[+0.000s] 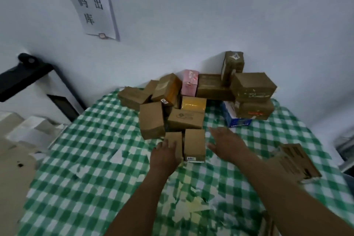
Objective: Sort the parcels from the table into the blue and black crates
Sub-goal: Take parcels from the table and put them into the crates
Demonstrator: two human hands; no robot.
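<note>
1. Green-and-white checked cloth covers the table (92, 168), which stands against a pale wall (191, 25).
2. The parcels (214, 88) lie in a loose heap at the far edge of the table, close to the wall. Most are brown cardboard boxes, and some rest on top of others.
3. In this heap a pink box (189, 83) stands upright near the wall. A yellow-taped box (193, 104) lies just in front of it. A blue-and-white box (232, 117) lies toward the right edge, partly under a brown box.
4. On the near side of the heap two small brown boxes stand side by side, very close to each other. They are the plain box (175, 140) on the left and the labelled box (194, 143) on the right. The labelled box has a white sticker with digits at its near lower edge.
5. The left hand (163, 152) is released. Its fingers are fairly straight and lie against the near face of the plain box, not closed round it.
6. The right hand (227, 144) is also released, with fingers spread, and grasps nothing. It is just beside the right side of the labelled box; I cannot tell if it touches it.
7. A flat piece of corrugated cardboard (298, 161) lies at the right edge of the table, well apart from the heap.
8. A paper sheet (92, 2) with printed characters hangs on the wall, above the far left corner. A black frame (23, 76) and pale cardboard sheets (19, 149) are beyond the left edge.
</note>
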